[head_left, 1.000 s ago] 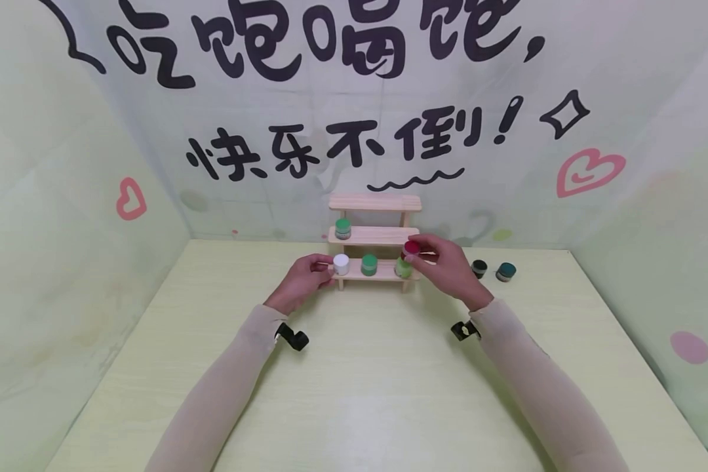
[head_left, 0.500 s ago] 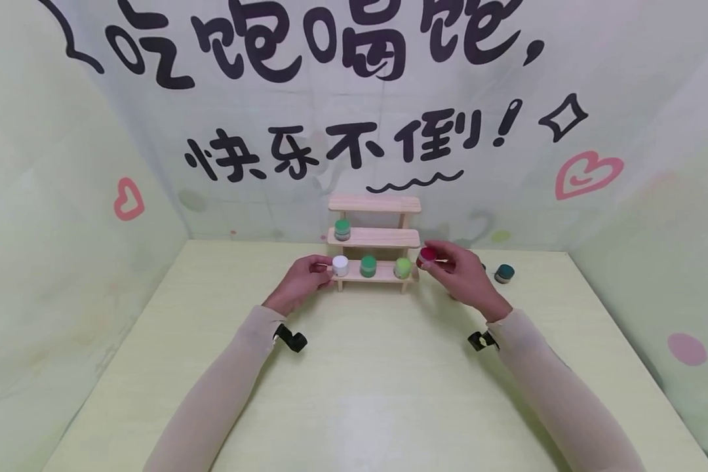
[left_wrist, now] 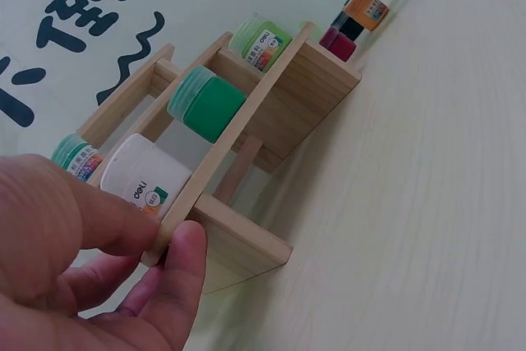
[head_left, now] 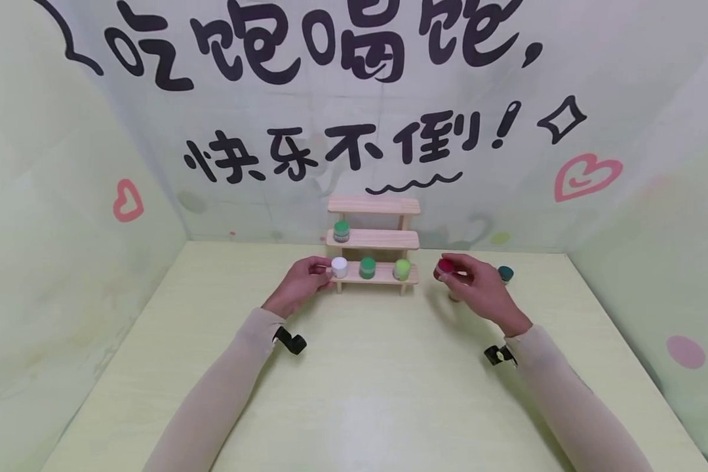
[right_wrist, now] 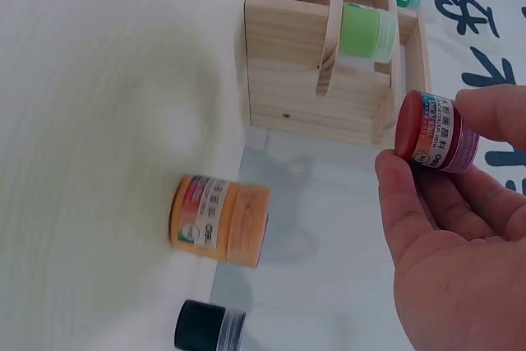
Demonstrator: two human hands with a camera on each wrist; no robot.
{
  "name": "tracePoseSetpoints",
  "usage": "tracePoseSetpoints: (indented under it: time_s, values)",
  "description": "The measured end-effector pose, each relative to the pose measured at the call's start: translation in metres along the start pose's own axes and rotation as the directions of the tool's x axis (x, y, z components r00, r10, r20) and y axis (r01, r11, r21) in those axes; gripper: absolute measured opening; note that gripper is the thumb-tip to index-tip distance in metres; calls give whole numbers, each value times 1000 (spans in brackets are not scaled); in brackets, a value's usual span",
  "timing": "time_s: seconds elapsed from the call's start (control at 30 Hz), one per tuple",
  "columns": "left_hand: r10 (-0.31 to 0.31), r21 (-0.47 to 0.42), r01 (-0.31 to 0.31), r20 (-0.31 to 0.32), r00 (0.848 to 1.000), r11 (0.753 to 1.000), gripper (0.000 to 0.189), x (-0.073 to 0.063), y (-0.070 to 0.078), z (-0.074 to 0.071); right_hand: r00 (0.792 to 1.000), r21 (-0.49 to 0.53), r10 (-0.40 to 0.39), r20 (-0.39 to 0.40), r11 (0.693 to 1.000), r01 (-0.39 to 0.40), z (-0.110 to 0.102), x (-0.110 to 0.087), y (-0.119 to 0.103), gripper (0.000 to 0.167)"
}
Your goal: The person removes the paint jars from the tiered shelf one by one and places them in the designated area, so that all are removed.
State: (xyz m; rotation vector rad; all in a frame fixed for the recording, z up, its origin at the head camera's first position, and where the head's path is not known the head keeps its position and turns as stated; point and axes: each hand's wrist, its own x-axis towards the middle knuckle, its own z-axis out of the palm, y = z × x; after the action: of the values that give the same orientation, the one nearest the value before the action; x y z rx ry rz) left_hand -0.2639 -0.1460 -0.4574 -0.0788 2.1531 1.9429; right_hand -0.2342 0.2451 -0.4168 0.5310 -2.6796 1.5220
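The right hand (head_left: pixel 478 287) pinches the red jar (head_left: pixel 444 268) between thumb and fingers, in the air right of the wooden rack (head_left: pixel 380 238). The left hand (head_left: pixel 299 285) clamps the lowest tier (head_left: pixel 383 275) beside the white jar (head_left: pixel 339 267).

tabletop (head_left: pixel 354 393): pale and flat, with faint lines like wood.
stand (head_left: pixel 373 206): a little wooden one with three steps, sitting near the back of the tabletop.
middle step (head_left: pixel 383 239): one green jar (head_left: pixel 341 231) at its left end.
bottom step (head_left: pixel 385 275): three jars in a row with gaps between, a white jar (head_left: pixel 339 267), a second green jar (head_left: pixel 367 268), then a light green jar (head_left: pixel 402 269).
right of the stand: an orange jar (right_wrist: pixel 220 221) standing up on the tabletop, a dark red jar (left_wrist: pixel 335 43) and a black jar (left_wrist: pixel 348 25) close by, both partly hidden, and a dark green jar (head_left: pixel 505 274).
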Motion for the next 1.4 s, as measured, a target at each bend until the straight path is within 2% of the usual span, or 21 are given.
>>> tracePoseSetpoints:
  time_s: [0.3, 0.73, 0.93, 1.13, 1.3, 1.4]
  values:
    - [14, 10, -14, -3, 1000, 1000, 35, -1, 0, -3, 998, -97, -24, -63, 995, 18, -20, -6, 10, 49]
    - [3, 24, -3, 1, 1000, 1000, 35, -1, -3, -4, 996, -120, 56, -73, 991, -65, -38, -27, 33, 49]
    - [2, 28, -3, 21, 1000, 1000, 36, 0, -4, -1, 994, -211, 74, -78, 973, -89, -47, -37, 52, 52]
    - [9, 35, -9, 12, 1000, 999, 34, -1, -2, -2, 991, -221, 128, -32, 966, -132, -54, -39, 60, 53]
    - [0, 25, -1, 14, 1000, 1000, 35, -1, 0, -2, 979, -225, 202, 23, 955, -191, -59, -35, 65, 51]
    - [2, 14, -3, 13, 1000, 1000, 35, 0, 0, -1, 975, -239, 218, 42, 950, -202, -61, -32, 69, 49]
